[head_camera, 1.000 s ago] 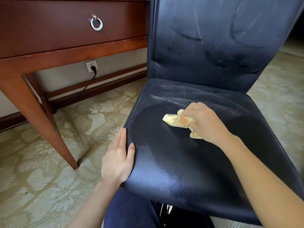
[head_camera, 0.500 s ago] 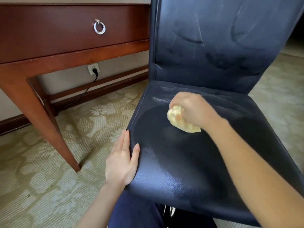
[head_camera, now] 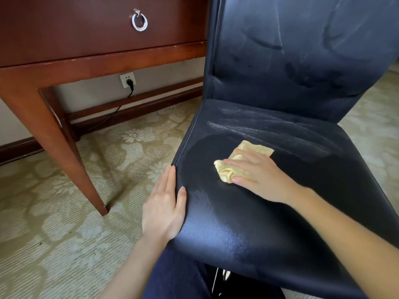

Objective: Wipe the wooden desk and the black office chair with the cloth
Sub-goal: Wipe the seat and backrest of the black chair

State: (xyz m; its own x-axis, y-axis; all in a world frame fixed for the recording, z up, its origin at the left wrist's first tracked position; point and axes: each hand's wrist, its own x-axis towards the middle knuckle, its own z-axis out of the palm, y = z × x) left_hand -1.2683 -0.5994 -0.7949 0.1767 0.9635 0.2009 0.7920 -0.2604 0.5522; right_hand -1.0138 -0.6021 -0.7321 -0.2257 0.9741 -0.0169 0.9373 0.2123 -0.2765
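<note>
**A:** Well, where is the cloth right now?

**B:** One yellow cloth lies bunched on the middle of the black chair seat. The right hand presses it down with flat, straight fingers and does not grip it. The left hand rests flat, fingers straight, on the seat's left front edge.

**A:** What could go wrong?

**B:** Since the cloth is only pinned under the palm, I think a fast stroke could leave it behind or roll it up. Pale streaks show at the back of the seat and smudges on the backrest, so those could be missed. A hard push might shift the chair if the left hand lifts. A black cable runs down to the floor under the desk, so a foot could catch it.

**A:** And the count?

**B:** One cloth, one chair, two hands. One wooden desk, showing one drawer with one silver ring pull and one leg in plain view. One wall socket with one plug in it. One patterned carpet lies underneath.
</note>
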